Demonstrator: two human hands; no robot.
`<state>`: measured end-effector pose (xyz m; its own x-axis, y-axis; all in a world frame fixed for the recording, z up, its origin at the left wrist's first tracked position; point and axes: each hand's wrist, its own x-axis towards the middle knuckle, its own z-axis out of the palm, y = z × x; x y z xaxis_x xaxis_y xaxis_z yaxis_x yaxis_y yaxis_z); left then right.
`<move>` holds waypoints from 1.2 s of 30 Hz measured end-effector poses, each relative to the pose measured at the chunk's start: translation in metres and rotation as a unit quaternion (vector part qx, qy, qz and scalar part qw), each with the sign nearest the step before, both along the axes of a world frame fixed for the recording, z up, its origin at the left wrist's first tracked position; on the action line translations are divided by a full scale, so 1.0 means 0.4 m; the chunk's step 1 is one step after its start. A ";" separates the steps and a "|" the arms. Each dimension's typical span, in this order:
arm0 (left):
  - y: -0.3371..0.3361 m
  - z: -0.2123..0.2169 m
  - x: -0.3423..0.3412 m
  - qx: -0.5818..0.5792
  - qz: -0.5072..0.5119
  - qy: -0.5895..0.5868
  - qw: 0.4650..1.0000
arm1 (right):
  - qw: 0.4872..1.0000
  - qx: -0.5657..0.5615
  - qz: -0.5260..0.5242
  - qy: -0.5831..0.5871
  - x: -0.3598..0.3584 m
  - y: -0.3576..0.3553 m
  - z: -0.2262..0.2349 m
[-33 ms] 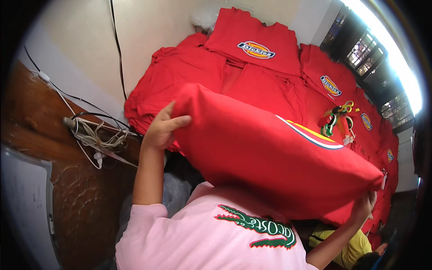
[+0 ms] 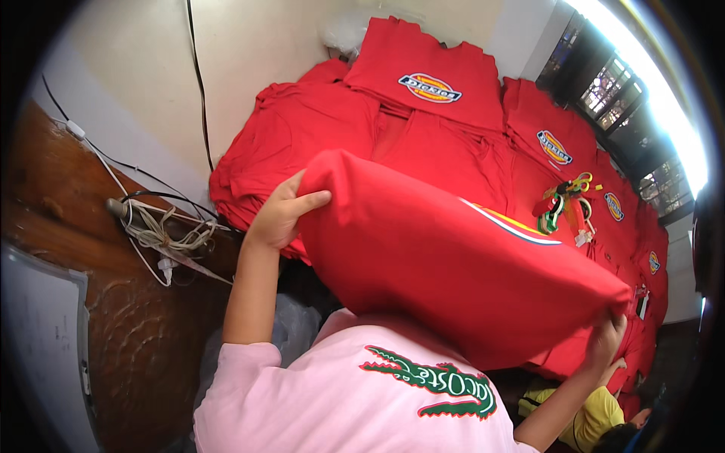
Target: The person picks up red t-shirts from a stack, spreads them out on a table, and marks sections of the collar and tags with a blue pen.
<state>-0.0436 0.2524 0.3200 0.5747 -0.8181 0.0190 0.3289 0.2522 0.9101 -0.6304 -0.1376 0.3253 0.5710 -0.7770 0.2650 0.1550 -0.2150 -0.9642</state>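
A red T-shirt (image 2: 438,264) with a printed chest logo is stretched out in front of my chest, its middle hanging down. My left hand (image 2: 281,213) is closed on its upper left corner, the thumb lying over the cloth. At the lower right corner my right hand (image 2: 606,340) grips the cloth; its fingers are partly hidden by the fabric. The logo is foreshortened along the shirt's far fold. Behind it lies a stack of folded red T-shirts (image 2: 461,68) with the same logo.
More red shirts (image 2: 294,128) are heaped against the wall. Yellow-handled scissors (image 2: 581,182) lie among small tools on the shirts at right. Coiled white cable (image 2: 170,234) hangs at left beside a whiteboard (image 2: 45,340). A person in yellow (image 2: 596,415) is at lower right.
The held shirt has shifted slightly down, its right corner coming a little inward and left. My left hand has moved slightly right. Another hand shows more beside my right wrist.
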 end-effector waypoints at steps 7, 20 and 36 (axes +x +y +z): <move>-0.077 0.108 0.133 -0.075 0.109 0.019 0.991 | 0.981 -0.052 -0.123 -0.144 0.220 -0.022 0.112; 0.010 0.128 0.266 -0.094 0.101 -0.152 0.979 | 0.989 -0.020 -0.129 -0.076 0.319 -0.011 0.130; -0.355 0.361 0.882 -0.151 0.351 -0.337 0.860 | 0.986 -0.047 0.031 -0.160 1.401 -0.553 0.381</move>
<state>0.3094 0.1103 0.4645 0.7002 -0.1726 0.6928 -0.5784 0.4317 0.6921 -0.0699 -0.3589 0.4775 0.4924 -0.7070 0.5077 0.4631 -0.2810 -0.8406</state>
